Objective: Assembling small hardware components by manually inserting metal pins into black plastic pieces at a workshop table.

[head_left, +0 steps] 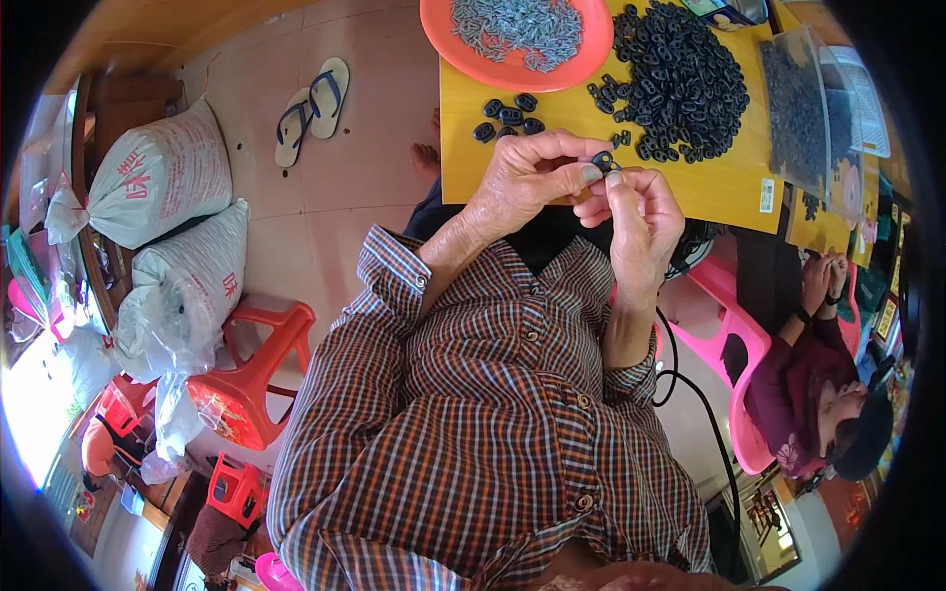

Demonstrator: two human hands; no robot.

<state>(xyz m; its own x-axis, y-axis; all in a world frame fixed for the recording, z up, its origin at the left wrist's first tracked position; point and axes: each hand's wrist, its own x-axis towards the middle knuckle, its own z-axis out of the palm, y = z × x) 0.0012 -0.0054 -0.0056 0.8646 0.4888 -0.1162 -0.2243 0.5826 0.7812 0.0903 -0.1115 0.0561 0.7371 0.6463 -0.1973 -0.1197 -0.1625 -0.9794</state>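
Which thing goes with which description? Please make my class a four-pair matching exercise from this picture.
1. Plate
2. Left hand and right hand
3. Sandals
4. Upper sack

A. Cream with dark blue straps
B. White with red printing
C. Together at a small black piece
D. Round and orange

Pairs: 1-D, 2-C, 3-A, 4-B.
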